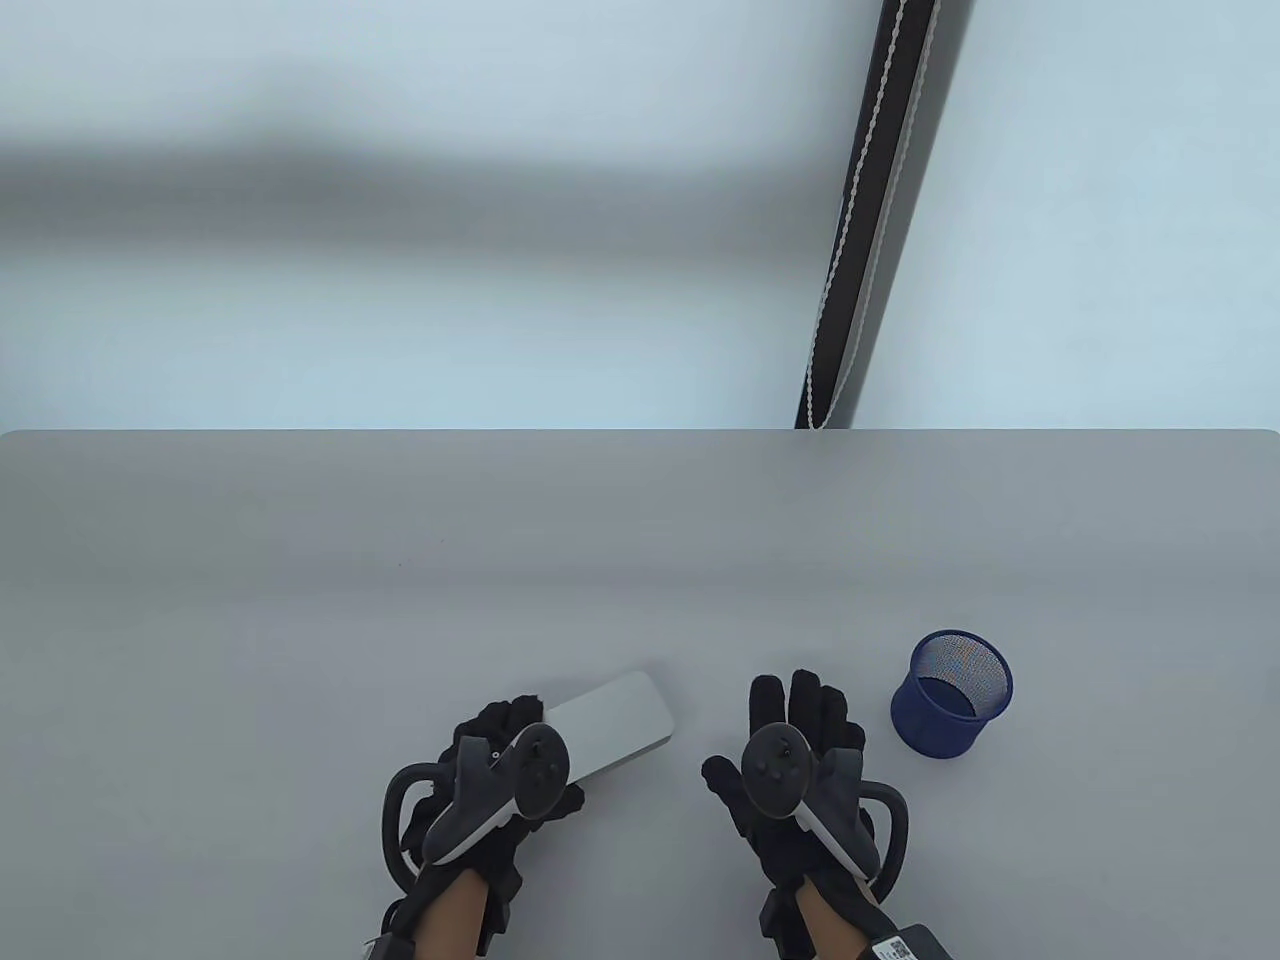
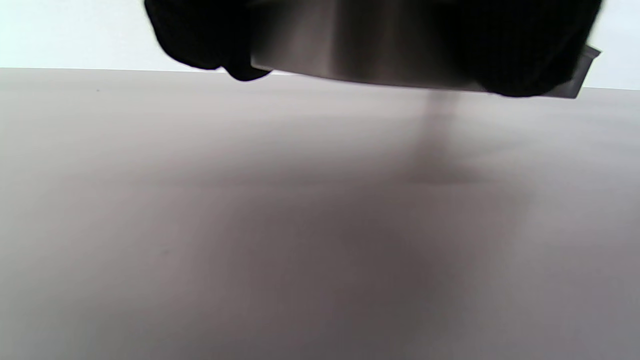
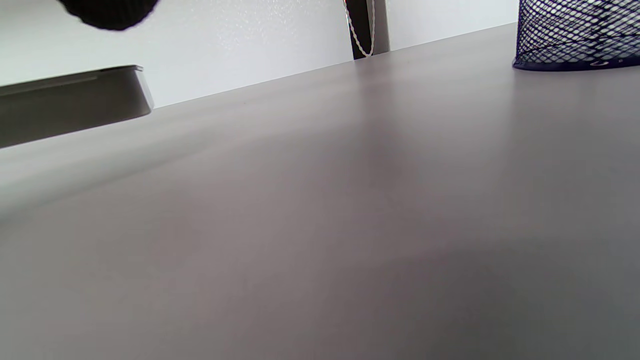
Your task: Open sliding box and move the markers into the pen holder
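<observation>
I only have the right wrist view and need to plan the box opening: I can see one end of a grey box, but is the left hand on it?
Observer: Yes. In the table view the left hand grips the near end of the sliding box.
Operator: Is the box lifted or on the table?
Observer: The left wrist view shows the box held above the table, with its shadow below.
Operator: And my right hand?
Observer: The right hand holds nothing; its fingers are straight, between the box and the pen holder.
</observation>
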A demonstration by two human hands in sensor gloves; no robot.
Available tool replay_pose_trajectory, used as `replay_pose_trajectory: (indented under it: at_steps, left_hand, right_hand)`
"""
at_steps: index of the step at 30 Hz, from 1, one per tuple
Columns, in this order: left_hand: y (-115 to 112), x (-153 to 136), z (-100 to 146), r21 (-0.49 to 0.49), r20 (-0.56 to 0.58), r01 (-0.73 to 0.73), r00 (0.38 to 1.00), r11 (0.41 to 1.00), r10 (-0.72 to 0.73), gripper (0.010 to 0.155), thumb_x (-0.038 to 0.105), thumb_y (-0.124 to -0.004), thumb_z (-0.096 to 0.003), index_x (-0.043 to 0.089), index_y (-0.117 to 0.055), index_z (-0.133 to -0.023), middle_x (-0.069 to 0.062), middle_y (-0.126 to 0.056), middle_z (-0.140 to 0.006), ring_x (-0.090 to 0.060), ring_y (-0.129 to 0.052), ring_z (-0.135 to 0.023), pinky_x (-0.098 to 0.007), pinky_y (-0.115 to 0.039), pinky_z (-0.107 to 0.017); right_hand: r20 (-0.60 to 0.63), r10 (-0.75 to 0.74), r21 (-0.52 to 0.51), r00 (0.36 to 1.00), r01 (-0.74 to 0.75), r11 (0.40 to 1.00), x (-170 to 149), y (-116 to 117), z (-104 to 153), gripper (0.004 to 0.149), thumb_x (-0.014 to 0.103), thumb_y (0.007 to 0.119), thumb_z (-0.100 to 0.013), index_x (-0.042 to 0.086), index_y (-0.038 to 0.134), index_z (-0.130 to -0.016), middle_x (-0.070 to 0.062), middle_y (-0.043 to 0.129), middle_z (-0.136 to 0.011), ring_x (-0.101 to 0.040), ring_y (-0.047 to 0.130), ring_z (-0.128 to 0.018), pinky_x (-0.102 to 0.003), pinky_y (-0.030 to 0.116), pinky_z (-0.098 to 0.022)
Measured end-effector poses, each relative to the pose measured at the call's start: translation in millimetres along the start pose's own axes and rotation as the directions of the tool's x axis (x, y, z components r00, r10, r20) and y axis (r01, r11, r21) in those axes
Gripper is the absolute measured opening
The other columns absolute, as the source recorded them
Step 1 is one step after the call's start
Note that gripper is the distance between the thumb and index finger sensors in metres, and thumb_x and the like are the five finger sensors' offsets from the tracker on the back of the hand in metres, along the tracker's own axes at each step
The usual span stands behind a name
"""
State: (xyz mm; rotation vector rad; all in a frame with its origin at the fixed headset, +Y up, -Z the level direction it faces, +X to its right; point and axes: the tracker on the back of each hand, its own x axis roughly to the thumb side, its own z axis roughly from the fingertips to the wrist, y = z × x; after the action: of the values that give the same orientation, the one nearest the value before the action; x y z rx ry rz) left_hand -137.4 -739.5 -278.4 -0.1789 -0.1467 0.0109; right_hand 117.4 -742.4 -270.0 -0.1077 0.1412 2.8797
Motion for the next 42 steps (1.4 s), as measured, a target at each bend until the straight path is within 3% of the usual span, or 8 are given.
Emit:
replay_pose_trajectory:
  at_steps: [11, 27, 35, 42]
  left_hand:
    - [-4.6, 24.5, 1.2, -0.055, 0.163, 0.017, 0.987, 0.998, -0.008, 0.073, 0.072, -0.066, -0.0455, 0.035, -0.047, -0.106, 0.011, -0.057, -0.114, -0.02, -0.07, -0.107, -0.039, -0.069, -0.08]
    - [-22.8, 34.4, -2.8, -0.138, 0.208, 0.044, 0.978, 0.989, -0.015, 0.073, 0.069, -0.066, -0.0454, 0.037, -0.042, -0.106, 0.013, -0.05, -0.116, -0.019, -0.062, -0.111, -0.039, -0.064, -0.082]
    - [-23.5, 36.3, -2.5, -0.158, 0.213, 0.041, 0.977, 0.987, -0.007, 0.072, 0.067, -0.067, -0.0454, 0.037, -0.041, -0.106, 0.013, -0.048, -0.116, -0.018, -0.061, -0.111, -0.038, -0.062, -0.083]
    - [-22.9, 35.9, -2.3, -0.164, 0.21, 0.036, 0.978, 0.986, -0.001, 0.072, 0.067, -0.068, -0.0447, 0.038, -0.041, -0.105, 0.014, -0.049, -0.116, -0.017, -0.061, -0.11, -0.037, -0.062, -0.082]
  right_hand:
    - [-0.004, 0.002, 0.009, 1.0, -0.002, 1.0, -1.8, 0.1, -0.8, 0.087, 0.06, 0.067, -0.043, 0.026, 0.016, -0.104, -0.013, 0.006, -0.109, -0.04, 0.01, -0.102, -0.06, 0.021, -0.074]
    - [0.045, -0.001, 0.055, 0.999, -0.001, 0.998, -0.1, 3.3, -1.8, 0.087, 0.061, 0.066, -0.042, 0.027, 0.015, -0.104, -0.012, 0.004, -0.108, -0.039, 0.007, -0.102, -0.059, 0.019, -0.074]
    - [0.198, -0.012, 0.165, 0.98, -0.021, 0.986, 3.3, 10.4, -3.8, 0.095, 0.065, 0.069, -0.037, 0.03, 0.009, -0.101, -0.008, -0.001, -0.107, -0.035, 0.001, -0.102, -0.057, 0.015, -0.076]
    - [0.297, -0.038, 0.333, 0.954, -0.066, 0.94, 7.1, 21.3, -5.8, 0.098, 0.066, 0.07, -0.035, 0.029, 0.006, -0.099, -0.006, -0.002, -0.107, -0.033, 0.0, -0.102, -0.057, 0.013, -0.076]
